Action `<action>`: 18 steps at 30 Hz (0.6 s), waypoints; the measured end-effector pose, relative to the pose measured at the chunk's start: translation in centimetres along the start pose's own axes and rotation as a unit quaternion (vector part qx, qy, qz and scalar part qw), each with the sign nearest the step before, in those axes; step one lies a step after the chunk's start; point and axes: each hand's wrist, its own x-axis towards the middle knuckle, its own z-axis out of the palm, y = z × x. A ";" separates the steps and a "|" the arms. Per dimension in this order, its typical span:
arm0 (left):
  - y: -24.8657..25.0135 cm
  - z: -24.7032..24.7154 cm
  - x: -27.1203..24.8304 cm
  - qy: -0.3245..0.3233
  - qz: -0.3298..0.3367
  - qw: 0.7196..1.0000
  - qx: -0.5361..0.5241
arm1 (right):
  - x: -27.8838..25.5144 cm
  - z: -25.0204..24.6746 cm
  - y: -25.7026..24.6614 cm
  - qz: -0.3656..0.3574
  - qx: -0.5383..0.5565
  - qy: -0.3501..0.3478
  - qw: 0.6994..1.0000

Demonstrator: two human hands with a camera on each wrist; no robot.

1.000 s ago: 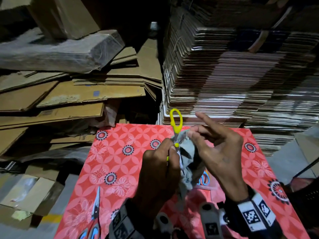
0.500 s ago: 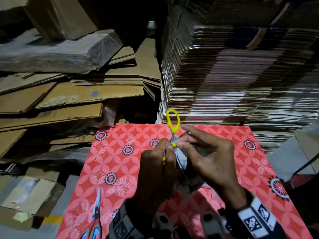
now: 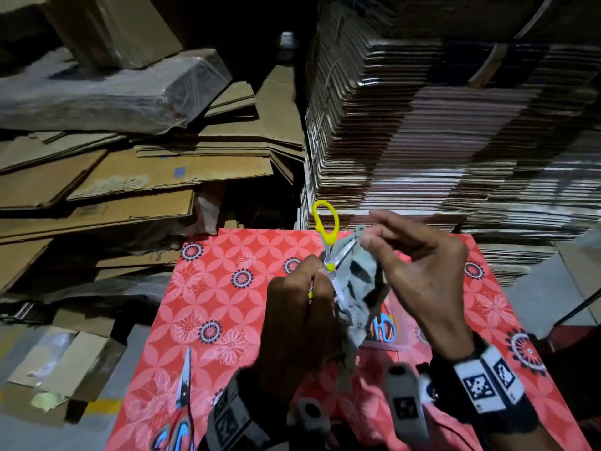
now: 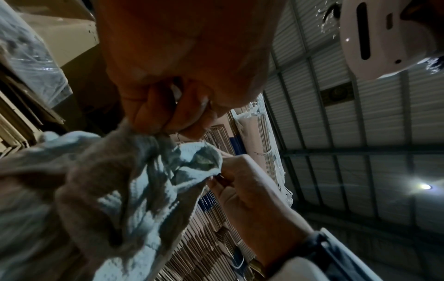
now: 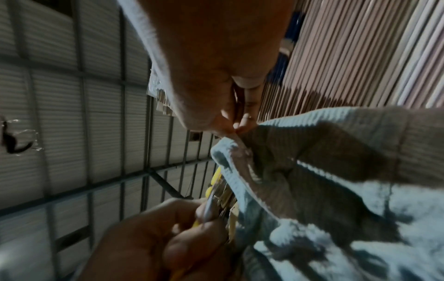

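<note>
**Room to the Sides of the Table, Far Edge Walled In**

No passage is offered between the left grip [image 3: 299, 320] and the right grip [image 3: 419, 265], which are held close together above the table [image 3: 211, 288]. The gap is filled by the yellow scissors [image 3: 327, 236] and the grey cloth [image 3: 354, 288]. Open cover is seen left of the left grip, broken only by red-and-blue scissors [image 3: 183, 402] near the front edge. More bare cover is seen right of the right grip. The far edge is blocked by a tall stack of flattened cartons [image 3: 422, 141] and loose cardboard sheets [image 3: 130, 177], with a dark gap between them.
</note>
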 end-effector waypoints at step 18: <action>0.0 -0.4 0.2 0.029 0.072 0.990 0.114 | -1.9 0.8 -2.0 0.002 -0.013 -0.043 0.999</action>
